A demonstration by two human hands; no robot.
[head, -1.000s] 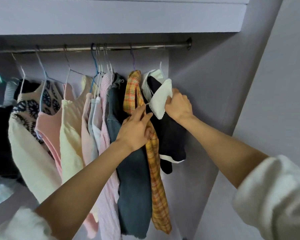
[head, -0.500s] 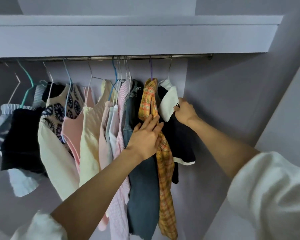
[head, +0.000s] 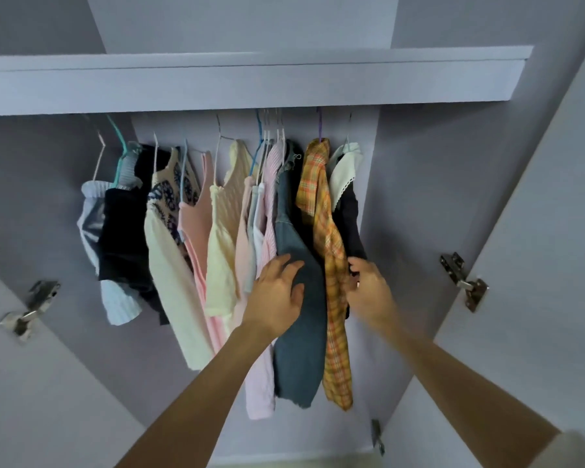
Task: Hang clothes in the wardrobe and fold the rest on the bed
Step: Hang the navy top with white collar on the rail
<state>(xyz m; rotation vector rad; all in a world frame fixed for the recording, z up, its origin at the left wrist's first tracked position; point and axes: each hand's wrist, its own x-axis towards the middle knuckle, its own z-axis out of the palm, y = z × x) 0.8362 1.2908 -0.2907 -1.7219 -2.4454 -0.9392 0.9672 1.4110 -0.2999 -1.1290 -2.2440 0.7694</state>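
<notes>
While both wardrobe doors stand open, the garments hang in a close row on wire hangers under the wardrobe shelf [head: 250,82]; the rail itself is hidden behind the shelf edge. From left to right the row holds a pale blue ribbed piece [head: 92,224], a black piece [head: 122,238], a cream sweater with a dark floral yoke [head: 169,265], a pink top [head: 193,231], a pale yellow top [head: 223,238], a pink striped shirt [head: 271,197], a blue denim garment [head: 298,315], an orange plaid shirt [head: 331,282] and, last on the right, a black top with a white collar [head: 347,197]. The left hand [head: 277,295] lies on the denim garment with fingers straight and spread, thumb against the cloth; its grip is open and flat. The right hand [head: 368,292] is at the right edge of the plaid shirt, touching the lower part of the black top; motion blur and the cloth hide its fingertips, so I cannot tell whether its grip is closed on anything. Metal hinges [head: 463,282] show on the inner faces of both doors.
</notes>
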